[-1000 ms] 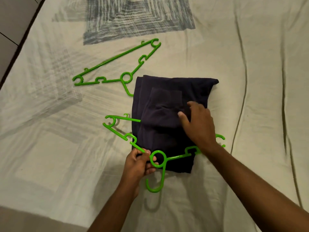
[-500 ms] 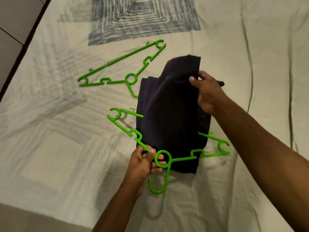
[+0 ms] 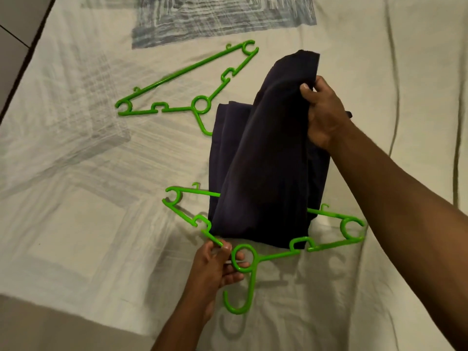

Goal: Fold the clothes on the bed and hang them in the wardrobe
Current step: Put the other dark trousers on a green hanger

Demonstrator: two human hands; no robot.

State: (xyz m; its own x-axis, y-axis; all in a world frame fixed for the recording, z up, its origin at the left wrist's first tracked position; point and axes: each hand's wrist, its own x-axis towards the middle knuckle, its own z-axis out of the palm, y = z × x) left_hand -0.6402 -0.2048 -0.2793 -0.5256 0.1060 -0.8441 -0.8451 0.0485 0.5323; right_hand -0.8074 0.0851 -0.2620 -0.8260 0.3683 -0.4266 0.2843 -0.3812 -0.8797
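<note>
Head view, bed: carried both hangers and the garment.
Dark garment: threaded through the near hanger, top layer raised for draping.
Spare hanger: lay apart.
Near hanger: steadied.
Right hand: fingers gripped the cloth's upper edge.
Left hand: fingers pinched the hanger's neck.

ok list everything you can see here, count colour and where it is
dark garment: 1, dark navy, folded, middle of the bed, its upper end lifted
near hanger: 1, green, under the garment's near end, threaded through it
far hanger: 1, green, lying flat on the sheet left of and behind the garment
bed sheet: 1, cream with grey-blue printed squares, covers the bed
floor: grey, top left corner
left hand: grips the near hanger beside its ring
right hand: grips the garment's raised end
</note>
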